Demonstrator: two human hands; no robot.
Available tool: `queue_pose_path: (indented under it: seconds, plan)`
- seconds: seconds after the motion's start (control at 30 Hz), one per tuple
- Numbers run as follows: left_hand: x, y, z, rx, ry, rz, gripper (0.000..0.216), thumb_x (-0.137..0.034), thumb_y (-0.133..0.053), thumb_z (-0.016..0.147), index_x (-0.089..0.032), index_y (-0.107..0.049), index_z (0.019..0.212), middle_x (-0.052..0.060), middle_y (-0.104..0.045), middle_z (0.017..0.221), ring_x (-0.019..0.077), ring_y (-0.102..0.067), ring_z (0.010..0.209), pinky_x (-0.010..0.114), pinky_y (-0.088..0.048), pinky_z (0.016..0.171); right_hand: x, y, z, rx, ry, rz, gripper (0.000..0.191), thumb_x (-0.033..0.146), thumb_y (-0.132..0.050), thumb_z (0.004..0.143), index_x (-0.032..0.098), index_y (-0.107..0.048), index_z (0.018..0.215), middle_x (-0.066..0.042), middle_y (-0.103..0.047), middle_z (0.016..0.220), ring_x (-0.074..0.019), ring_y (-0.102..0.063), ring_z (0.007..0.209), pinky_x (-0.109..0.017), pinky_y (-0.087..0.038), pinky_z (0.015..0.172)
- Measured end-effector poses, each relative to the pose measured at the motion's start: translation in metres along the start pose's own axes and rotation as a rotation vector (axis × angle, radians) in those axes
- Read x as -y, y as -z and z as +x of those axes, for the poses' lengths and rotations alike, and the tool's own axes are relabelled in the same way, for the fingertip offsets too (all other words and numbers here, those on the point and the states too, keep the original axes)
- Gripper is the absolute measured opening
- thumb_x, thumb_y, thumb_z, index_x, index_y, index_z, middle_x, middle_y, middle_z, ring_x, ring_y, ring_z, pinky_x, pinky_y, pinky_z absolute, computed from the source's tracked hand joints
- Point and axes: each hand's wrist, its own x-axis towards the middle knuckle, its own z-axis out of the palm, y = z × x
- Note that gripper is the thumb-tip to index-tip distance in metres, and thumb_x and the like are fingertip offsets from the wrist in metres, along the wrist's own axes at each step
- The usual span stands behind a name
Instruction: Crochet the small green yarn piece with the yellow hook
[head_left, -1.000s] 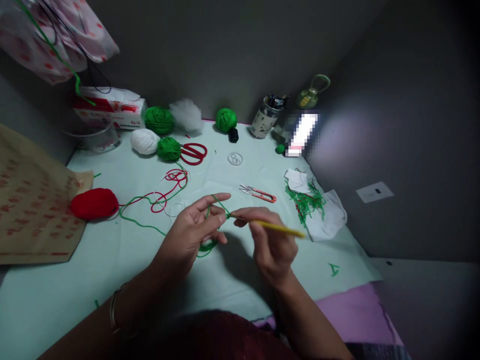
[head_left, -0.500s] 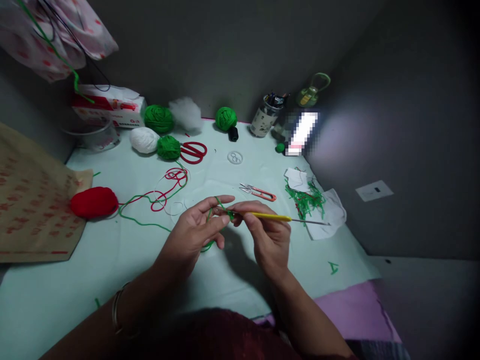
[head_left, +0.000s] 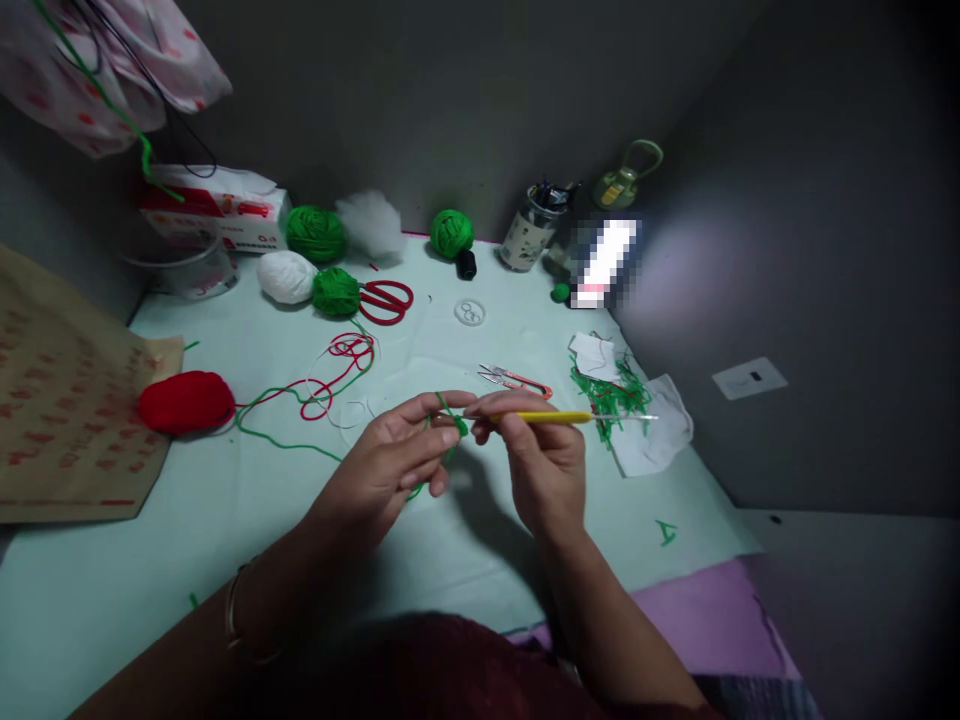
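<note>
Between the thumb and fingers of my left hand (head_left: 394, 450) is a small piece of green crochet work (head_left: 460, 427). Green yarn (head_left: 442, 402) runs up over the raised left index finger, and more hangs below the palm. My right hand (head_left: 546, 465) pinches a crochet hook with a yellow handle (head_left: 559, 417). The hook's left tip reaches toward the green piece; whether it sits in a loop is too small to tell. Its bare metal end points right. Beyond the right hand, orange thread snips (head_left: 517, 380) lie on the table.
A red yarn ball (head_left: 187, 402) lies left by a brown paper bag (head_left: 67, 400), loose strands trailing rightward. Yarn balls, red-handled scissors (head_left: 386, 302), a pen holder (head_left: 531, 230) and a blurred-out bright screen (head_left: 606, 262) stand at the back. Green yarn scraps (head_left: 611, 385) lie right.
My right hand has shifted slightly, and the hook now lies more level, its right end higher. The green piece shows more clearly at the left fingertips.
</note>
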Motion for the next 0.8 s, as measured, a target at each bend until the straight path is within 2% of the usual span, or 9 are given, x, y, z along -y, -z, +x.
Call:
queue_pose_path:
  seconds: [0.07,0.23,0.33,0.4,0.47,0.6,0.7,0.8]
  plan:
    - [0.0021,0.0004,0.0002,-0.007,-0.024,0.043,0.024,-0.020,-0.075,0.085,-0.022,-0.076,0.109,-0.005,-0.056,0.075,0.0004,-0.023,0.044,0.017,-0.041,0.049,-0.0008,-0.0015,0.0002,0.030,-0.006,-0.015,0.016,0.024,-0.061,0.097,0.027,-0.076,0.101,-0.002,-0.074,0.094,-0.0140,-0.066,0.077,-0.031,-0.055,0.071]
    - [0.0038,0.0012,-0.0008,-0.067,-0.055,0.062,0.022,-0.021,-0.072,0.087,-0.021,-0.078,0.108,-0.005,-0.051,0.074,0.0023,-0.027,0.048,0.019,-0.047,0.054,-0.0027,-0.0004,-0.0001,-0.021,0.017,0.025,0.017,0.023,-0.060,0.097,0.027,-0.076,0.101,-0.002,-0.074,0.095,-0.0130,-0.066,0.076,-0.030,-0.054,0.069]
    - [0.0037,0.0001,-0.0017,-0.089,-0.093,0.063,0.023,-0.030,-0.066,0.092,-0.019,-0.079,0.109,-0.002,-0.055,0.080,0.0041,-0.031,0.050,0.021,-0.049,0.055,-0.0011,0.0000,-0.0001,-0.023,0.033,-0.010,0.016,0.023,-0.060,0.097,0.027,-0.076,0.100,-0.001,-0.074,0.095,-0.0132,-0.066,0.076,-0.031,-0.055,0.069]
    - [0.0038,-0.0012,-0.0020,-0.098,-0.107,0.083,0.026,-0.035,-0.067,0.092,-0.018,-0.078,0.109,-0.002,-0.055,0.076,0.0049,-0.031,0.051,0.022,-0.049,0.055,0.0014,-0.0013,-0.0005,-0.019,0.048,-0.060,0.017,0.024,-0.059,0.097,0.027,-0.075,0.099,-0.002,-0.074,0.095,-0.0138,-0.066,0.076,-0.032,-0.056,0.069]
    - [0.0039,-0.0022,-0.0021,-0.107,-0.099,0.109,0.026,-0.033,-0.074,0.087,-0.019,-0.078,0.109,-0.004,-0.055,0.073,0.0038,-0.030,0.049,0.021,-0.048,0.054,0.0037,-0.0031,-0.0013,-0.010,0.069,-0.099,0.017,0.022,-0.059,0.097,0.027,-0.075,0.100,-0.002,-0.074,0.096,-0.0143,-0.066,0.077,-0.032,-0.058,0.070]
    - [0.0042,-0.0032,-0.0017,-0.123,-0.085,0.119,0.033,-0.023,-0.080,0.080,-0.020,-0.075,0.112,-0.002,-0.062,0.082,0.0013,-0.032,0.046,0.020,-0.045,0.051,0.0034,-0.0050,-0.0029,0.023,0.097,-0.115,0.018,0.020,-0.060,0.097,0.027,-0.076,0.102,-0.002,-0.075,0.098,-0.0156,-0.068,0.085,-0.033,-0.058,0.073]
    - [0.0045,-0.0041,-0.0016,-0.100,-0.085,0.100,0.039,-0.022,-0.080,0.080,-0.019,-0.072,0.117,-0.002,-0.062,0.080,0.0015,-0.032,0.045,0.020,-0.045,0.049,-0.0010,-0.0034,-0.0027,0.040,0.043,-0.091,0.016,0.025,-0.060,0.097,0.027,-0.075,0.101,-0.003,-0.076,0.100,-0.0166,-0.069,0.087,-0.034,-0.058,0.074]
    - [0.0034,-0.0039,-0.0023,-0.110,-0.073,0.079,0.037,-0.022,-0.079,0.079,-0.018,-0.072,0.115,-0.003,-0.060,0.080,0.0009,-0.030,0.045,0.020,-0.044,0.048,-0.0044,-0.0006,-0.0009,0.016,-0.056,0.016,0.015,0.031,-0.060,0.097,0.024,-0.074,0.100,-0.004,-0.077,0.096,-0.0150,-0.067,0.076,-0.033,-0.058,0.071]
